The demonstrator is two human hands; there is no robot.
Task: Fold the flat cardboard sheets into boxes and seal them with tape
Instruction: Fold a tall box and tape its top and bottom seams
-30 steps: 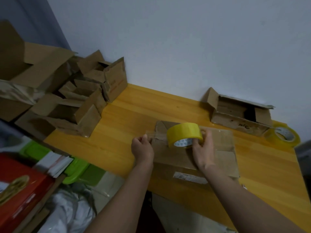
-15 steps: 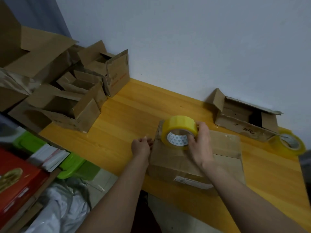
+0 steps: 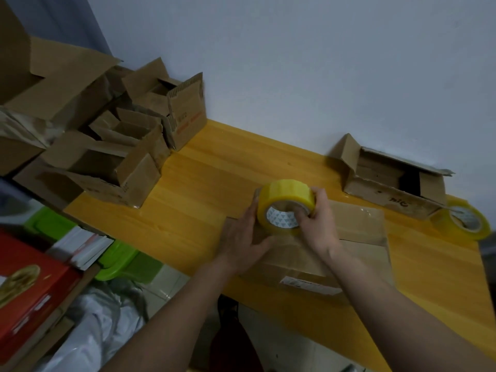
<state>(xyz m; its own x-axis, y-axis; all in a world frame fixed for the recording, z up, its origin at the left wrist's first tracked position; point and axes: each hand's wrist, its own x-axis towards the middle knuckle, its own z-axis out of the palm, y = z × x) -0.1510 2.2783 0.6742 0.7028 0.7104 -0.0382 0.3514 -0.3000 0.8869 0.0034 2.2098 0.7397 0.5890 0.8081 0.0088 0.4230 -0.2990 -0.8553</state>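
Note:
A folded brown cardboard box (image 3: pixel 357 226) lies on the yellow wooden table (image 3: pixel 204 183), near its front edge, with a white label on its near side. My right hand (image 3: pixel 316 224) grips a yellow tape roll (image 3: pixel 285 205) held on edge just above the box's left end, with fingers hooked into the roll's core. My left hand (image 3: pixel 247 237) rests on the box's left end, its fingers straight and touching the left side of the roll. Clear tape shines along the box's top face.
Several open cardboard boxes (image 3: pixel 107 154) are piled at the table's left end. Another open box (image 3: pixel 389 178) lies against the wall at the right, with a second yellow tape roll (image 3: pixel 465 220) beside it. Left of the table are a red box (image 3: pixel 24 285) and a green bin (image 3: pixel 120 261).
My left hand has moved right from the box's left edge up to the tape roll. My right hand has lifted and turned the roll so its core faces me.

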